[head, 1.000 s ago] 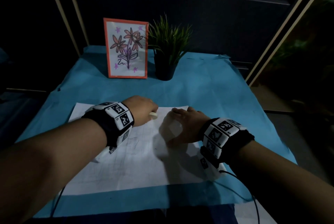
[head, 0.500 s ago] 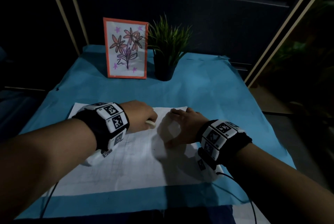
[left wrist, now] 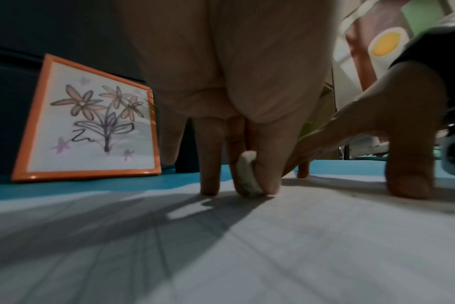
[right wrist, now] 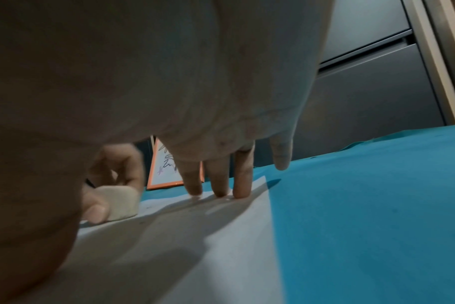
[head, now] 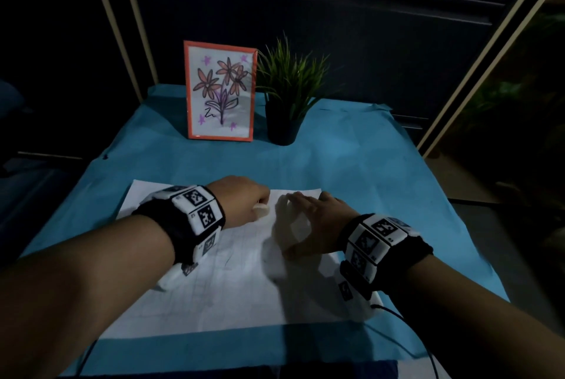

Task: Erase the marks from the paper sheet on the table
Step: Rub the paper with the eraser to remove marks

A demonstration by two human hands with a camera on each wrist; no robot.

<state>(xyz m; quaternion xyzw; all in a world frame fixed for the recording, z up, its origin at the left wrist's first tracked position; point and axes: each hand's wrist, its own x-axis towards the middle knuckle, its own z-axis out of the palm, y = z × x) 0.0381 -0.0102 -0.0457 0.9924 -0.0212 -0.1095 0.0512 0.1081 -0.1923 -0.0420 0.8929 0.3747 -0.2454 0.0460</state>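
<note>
Your left hand point(head: 241, 201) pinches the eraser point(head: 261, 210) against the paper sheet point(head: 232, 296) lying on the blue-covered table point(head: 351, 164); your right hand point(head: 318, 219) presses flat, fingers spread. You're mid-rub near the far edge. Next, work toward the faint marks nearer you, steadying the sheet.

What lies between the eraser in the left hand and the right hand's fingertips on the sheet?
Only bare white paper sheet in shadow lies between the pale oval eraser and the right hand; the head view shows it.
</note>
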